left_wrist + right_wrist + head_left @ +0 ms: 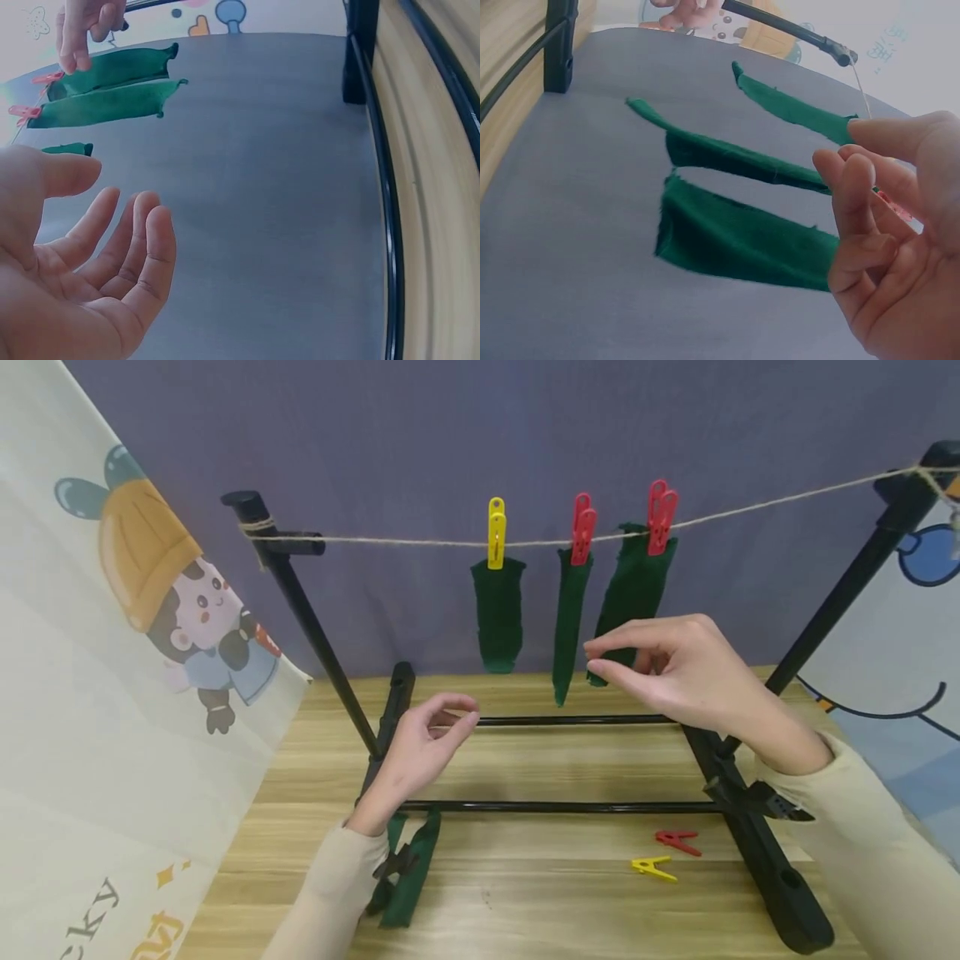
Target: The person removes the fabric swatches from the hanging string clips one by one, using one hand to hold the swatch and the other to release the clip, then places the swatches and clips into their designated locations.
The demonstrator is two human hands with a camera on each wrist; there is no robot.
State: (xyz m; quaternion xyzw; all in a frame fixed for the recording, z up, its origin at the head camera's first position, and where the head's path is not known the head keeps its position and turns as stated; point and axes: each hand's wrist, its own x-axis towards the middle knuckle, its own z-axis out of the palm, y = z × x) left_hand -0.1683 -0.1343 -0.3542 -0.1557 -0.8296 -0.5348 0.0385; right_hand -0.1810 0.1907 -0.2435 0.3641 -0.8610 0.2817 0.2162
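Note:
Three dark green cloth strips hang from a twine line [405,541]. A yellow clothespin [496,533] grips the left strip [499,618]. One red clothespin [583,530] is on the narrow middle strip [572,627], another [662,518] on the right strip [637,578]. My right hand [686,672] is in front of the right strip's lower part, thumb and fingertips apart, nothing between them; it partly covers that strip. Lower and to the left, my left hand [427,747] hovers with loosely bent fingers, holding nothing. In the left wrist view, its palm [82,300] is bare.
A black rack has a left post [315,635], a right post [840,585] and low crossbars [562,807]. On the wooden table lie a red clothespin [678,841], a yellow clothespin [655,867] and green cloth [412,877] beside the left sleeve. A grey-blue panel [405,443] stands behind.

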